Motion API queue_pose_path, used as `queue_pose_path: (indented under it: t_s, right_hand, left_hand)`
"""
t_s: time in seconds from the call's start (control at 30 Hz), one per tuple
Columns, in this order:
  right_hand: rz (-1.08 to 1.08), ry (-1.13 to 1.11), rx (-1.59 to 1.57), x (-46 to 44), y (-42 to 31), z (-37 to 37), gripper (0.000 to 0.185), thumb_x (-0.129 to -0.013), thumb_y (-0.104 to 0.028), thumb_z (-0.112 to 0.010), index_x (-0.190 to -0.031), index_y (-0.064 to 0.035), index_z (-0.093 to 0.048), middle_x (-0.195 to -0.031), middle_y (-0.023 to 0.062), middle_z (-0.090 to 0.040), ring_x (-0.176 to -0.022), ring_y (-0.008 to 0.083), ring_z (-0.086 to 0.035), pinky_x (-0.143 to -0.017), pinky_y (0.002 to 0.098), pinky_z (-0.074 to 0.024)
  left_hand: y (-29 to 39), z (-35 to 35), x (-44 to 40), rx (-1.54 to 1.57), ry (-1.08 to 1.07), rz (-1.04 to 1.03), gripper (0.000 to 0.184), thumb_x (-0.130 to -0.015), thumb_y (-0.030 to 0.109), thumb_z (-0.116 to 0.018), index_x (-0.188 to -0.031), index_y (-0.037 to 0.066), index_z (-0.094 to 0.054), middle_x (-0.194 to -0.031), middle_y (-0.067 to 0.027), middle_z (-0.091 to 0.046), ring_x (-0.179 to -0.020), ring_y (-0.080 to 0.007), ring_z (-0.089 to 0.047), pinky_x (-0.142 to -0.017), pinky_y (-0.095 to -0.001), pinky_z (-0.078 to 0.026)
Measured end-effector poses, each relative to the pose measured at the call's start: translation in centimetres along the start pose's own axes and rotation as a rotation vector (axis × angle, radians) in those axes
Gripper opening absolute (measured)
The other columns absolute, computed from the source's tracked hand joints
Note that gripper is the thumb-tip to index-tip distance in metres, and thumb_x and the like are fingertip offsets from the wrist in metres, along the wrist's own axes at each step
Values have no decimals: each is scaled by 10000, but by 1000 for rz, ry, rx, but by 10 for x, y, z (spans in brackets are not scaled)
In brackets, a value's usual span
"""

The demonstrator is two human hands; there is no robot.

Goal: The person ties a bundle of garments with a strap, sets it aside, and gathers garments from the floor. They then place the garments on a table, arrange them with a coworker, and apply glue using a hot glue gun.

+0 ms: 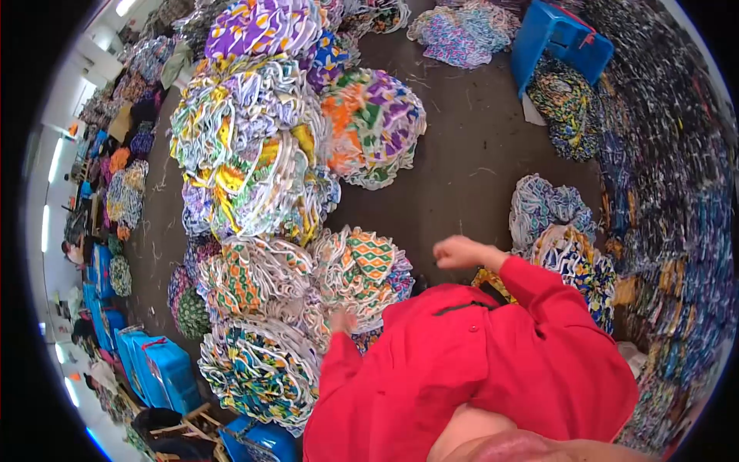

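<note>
- Beside the orange-and-green cloth pile [371, 262], the person's left hand [342, 319] is blurred; its opening and grip cannot be told.
- Above the brown floor [462, 154], the right hand [459, 252] is loosely curled, apparently empty.
- Supporting the layers from beneath would probably stop them sliding.
- Farther out, a blue crate [536, 38] leans near heaped fabric [566, 108].

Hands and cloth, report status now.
Left hand blurred, by orange-green patterned cloth, contact unclear. Right hand above floor. Other cloth piles crowd ahead-left.
</note>
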State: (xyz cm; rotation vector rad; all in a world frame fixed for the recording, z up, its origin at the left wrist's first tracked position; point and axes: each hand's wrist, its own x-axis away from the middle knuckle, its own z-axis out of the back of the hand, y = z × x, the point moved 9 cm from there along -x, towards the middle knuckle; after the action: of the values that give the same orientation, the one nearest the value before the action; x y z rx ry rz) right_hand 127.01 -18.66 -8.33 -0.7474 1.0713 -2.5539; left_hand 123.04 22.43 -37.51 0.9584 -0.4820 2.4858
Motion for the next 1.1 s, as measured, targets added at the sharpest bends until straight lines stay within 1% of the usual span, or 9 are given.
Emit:
queue_pose_path:
  t_s: [0.23,0.33,0.37,0.47,0.57,0.7,0.83,0.97,1.1]
  right_hand:
    - [-448,60,-66,113,108,-27,298,-718,-308,-602,-881,-62,-647,-822,141,-646,-789,275,-629,-694,377,-489]
    - [-331,156,-72,116,150,-38,267,-733,-268,-614,-881,-48,-643,-797,128,-648,-726,255,-634,-655,359,-492]
    - [-247,198,-151,109,161,-38,238,-746,-237,-616,-868,-34,-638,-770,118,-648,-701,227,-634,-633,340,-490]
    - [-124,225,-434,82,112,18,167,-783,-152,-593,-873,-13,-617,-706,60,-618,-679,129,-592,-601,273,-469]
    - [217,330,-557,72,-53,132,123,-825,-76,-543,-906,4,-588,-731,29,-570,-648,87,-531,-577,228,-444]
    - [993,324,-517,126,-237,218,475,-816,-97,-545,-1247,40,-401,-1118,178,-536,-864,220,-602,-779,314,-474]
    - [1875,182,-588,216,-369,219,570,-803,-206,-521,-1292,35,-354,-1217,302,-463,-690,205,-592,-684,314,-488]
    - [1810,78,-678,213,-388,181,571,-799,-209,-531,-1287,32,-359,-1213,304,-463,-686,198,-590,-657,302,-485]
    - [1919,26,-744,208,-432,147,573,-792,-214,-545,-1280,27,-365,-1208,306,-463,-681,189,-589,-622,285,-480]
  left_hand:
    - [101,68,-16,490,188,-149,392,-787,382,-490,-838,31,-656,-798,-196,-627,-715,-279,-630,-564,-417,-472]
    - [108,122,-4,818,218,114,378,-748,355,-508,-697,8,-651,-767,-241,-627,-748,-325,-641,-575,-456,-475]
    - [119,190,-3,610,324,-121,358,-748,337,-524,-680,2,-632,-763,-224,-629,-757,-347,-626,-626,-449,-478]
    - [86,346,61,1369,808,-8,233,-813,261,-549,-847,38,-608,-664,-74,-606,-612,-146,-599,-557,-315,-463]
    - [104,398,109,1656,860,-76,211,-795,236,-540,-863,50,-613,-737,-80,-635,-691,-201,-629,-627,-334,-488]
    - [151,359,176,1180,833,-28,229,-784,256,-553,-869,52,-614,-766,-91,-637,-745,-209,-627,-659,-333,-483]
    - [177,201,226,1594,535,271,236,-791,259,-567,-892,51,-611,-761,-92,-635,-712,-198,-624,-644,-330,-489]
    - [215,69,315,2116,550,826,212,-847,240,-561,-864,31,-598,-768,-58,-630,-647,-122,-606,-547,-254,-486]
    - [245,-13,359,1518,979,799,280,-804,252,-495,-730,17,-628,-665,-117,-624,-672,-262,-602,-631,-352,-468]
